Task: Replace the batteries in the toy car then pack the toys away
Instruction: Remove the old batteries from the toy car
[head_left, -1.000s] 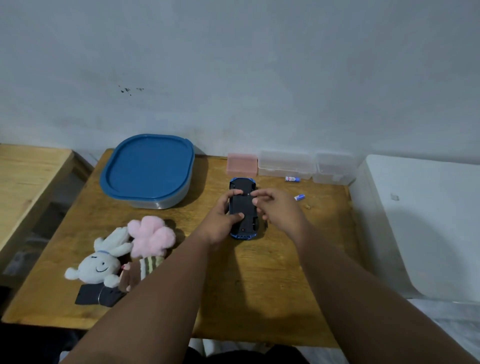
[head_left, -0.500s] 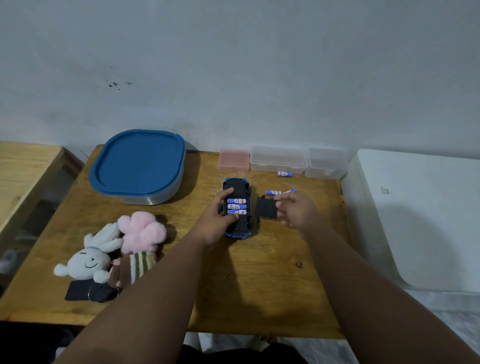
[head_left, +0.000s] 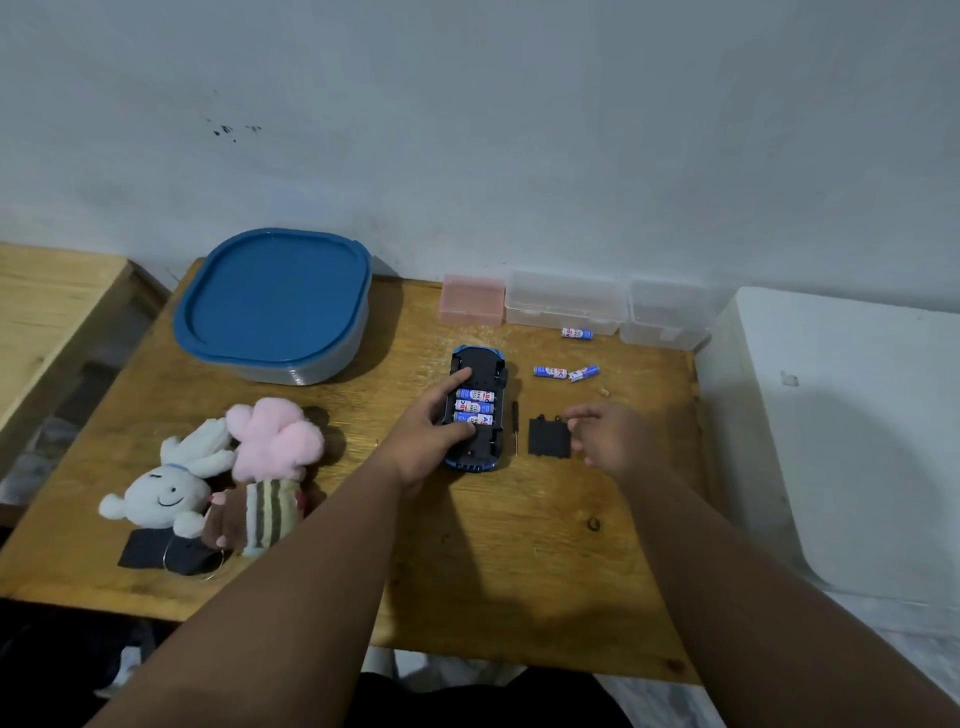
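A blue toy car (head_left: 480, 364) lies upside down on the wooden table (head_left: 519, 545), its battery bay uncovered and showing three blue-and-white batteries (head_left: 475, 406). My left hand (head_left: 434, 434) holds the car, thumb and forefinger on its underside. The black battery cover (head_left: 548, 437) lies flat on the table to the right of the car. My right hand (head_left: 610, 436) hovers just right of the cover with fingers apart, holding nothing. A small screwdriver (head_left: 515, 426) lies between the car and the cover. Three loose batteries (head_left: 566, 372) rest further back.
A blue-lidded container (head_left: 275, 306) stands at the back left. Pink (head_left: 472, 300) and clear (head_left: 566, 304) small boxes line the wall. White (head_left: 166, 488) and pink (head_left: 275, 441) plush toys lie at the left front. A white appliance (head_left: 841, 441) borders the table's right edge.
My right hand lifted the black battery cover off the car, moved it right, set it on the table and let go. The batteries in the bay are now exposed.
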